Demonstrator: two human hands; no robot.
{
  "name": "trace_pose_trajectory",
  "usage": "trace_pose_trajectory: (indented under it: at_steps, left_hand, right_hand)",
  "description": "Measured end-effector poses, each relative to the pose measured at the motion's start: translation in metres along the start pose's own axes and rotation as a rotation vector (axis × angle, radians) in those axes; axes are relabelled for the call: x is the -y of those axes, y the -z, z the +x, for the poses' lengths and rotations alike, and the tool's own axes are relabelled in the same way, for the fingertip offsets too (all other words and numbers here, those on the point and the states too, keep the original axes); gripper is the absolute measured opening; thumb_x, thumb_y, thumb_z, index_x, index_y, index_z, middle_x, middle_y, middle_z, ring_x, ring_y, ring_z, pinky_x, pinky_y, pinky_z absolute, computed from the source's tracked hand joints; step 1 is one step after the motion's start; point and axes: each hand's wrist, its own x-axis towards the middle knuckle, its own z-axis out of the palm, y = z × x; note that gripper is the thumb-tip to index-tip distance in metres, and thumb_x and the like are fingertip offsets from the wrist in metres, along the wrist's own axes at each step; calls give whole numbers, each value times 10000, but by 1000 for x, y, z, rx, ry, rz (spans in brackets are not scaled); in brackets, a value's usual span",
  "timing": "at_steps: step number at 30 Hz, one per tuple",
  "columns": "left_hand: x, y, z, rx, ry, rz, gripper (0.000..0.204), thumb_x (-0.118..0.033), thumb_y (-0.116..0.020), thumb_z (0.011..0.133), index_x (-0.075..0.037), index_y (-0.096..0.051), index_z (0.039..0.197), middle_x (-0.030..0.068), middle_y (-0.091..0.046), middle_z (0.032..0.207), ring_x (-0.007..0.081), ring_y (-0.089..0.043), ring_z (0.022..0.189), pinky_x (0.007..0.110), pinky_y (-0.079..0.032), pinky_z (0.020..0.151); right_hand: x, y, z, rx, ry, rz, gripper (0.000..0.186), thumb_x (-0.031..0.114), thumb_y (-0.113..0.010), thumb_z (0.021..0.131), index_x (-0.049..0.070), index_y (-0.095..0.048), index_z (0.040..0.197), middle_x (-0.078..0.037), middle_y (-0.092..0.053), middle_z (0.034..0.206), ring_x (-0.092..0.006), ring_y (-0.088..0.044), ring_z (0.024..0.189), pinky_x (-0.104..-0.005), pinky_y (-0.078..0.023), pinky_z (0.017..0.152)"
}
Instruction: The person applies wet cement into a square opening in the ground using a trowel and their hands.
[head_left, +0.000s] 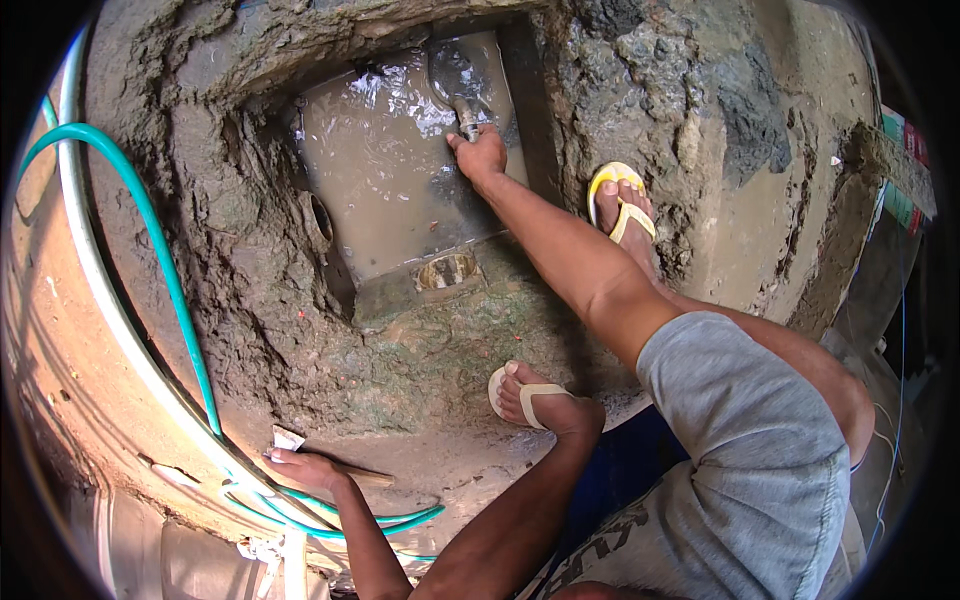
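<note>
Stretched out over the pit, my right hand [482, 155] is closed round the metal neck [467, 122] of a mud-covered tool. Its wide, rounded end [455, 75] lies at the far side of the muddy water [385, 170]; mud hides its exact kind. Low on the left, my left hand [308, 470] leans on the ledge beside a pale pipe, its fingers reaching outward. A small whitish triangular piece [288, 438] touches or lies beside those fingertips. A wooden stick [365, 476] sticks out on the other side of that hand.
Rough wet mud [230, 200] rims the square pit. A round pipe mouth [318, 222] opens in its left wall. A green hose [165, 250] loops over the pale curved pipe [95, 270]. My sandalled feet [535, 398] stand at the near and right sides.
</note>
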Motion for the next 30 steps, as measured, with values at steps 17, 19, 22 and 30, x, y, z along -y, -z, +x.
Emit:
trace_pose_trajectory:
  at_steps: [17, 19, 22, 30]
  left_hand:
    - [10, 0, 3, -15, -8, 16, 596, -378, -345, 1087, 75, -339, 1474, 325, -403, 1471, 427, -440, 1342, 451, -360, 1128]
    - [11, 1, 4, -14, -14, 21, 594, -378, -346, 1088, 75, -343, 1471, 326, -408, 1466, 428, -443, 1338, 450, -359, 1128]
    - [12, 2, 5, -13, -12, 23, 594, -379, -347, 1088, 75, -346, 1470, 325, -410, 1466, 427, -442, 1338, 448, -355, 1130]
    - [6, 1, 1, -15, -10, 11, 599, -383, -354, 1086, 77, -343, 1469, 324, -409, 1466, 423, -439, 1343, 448, -358, 1129]
  right_hand:
    - [8, 10, -7, 10, -24, 3, 592, 348, -826, 755, 26, -603, 1199, -232, -686, 1140, -392, -648, 1101, -448, -487, 959]
    - [8, 12, -6, 4, -20, 3, 594, 349, -827, 754, 27, -603, 1200, -234, -685, 1142, -392, -647, 1102, -448, -487, 958]
    - [7, 12, -5, -8, -15, -4, 600, 351, -828, 753, 26, -602, 1203, -239, -682, 1147, -394, -645, 1105, -449, -487, 958]
    - [6, 15, -4, -31, -2, 5, 606, 336, -828, 757, 17, -596, 1217, -240, -677, 1158, -393, -642, 1114, -443, -485, 965]
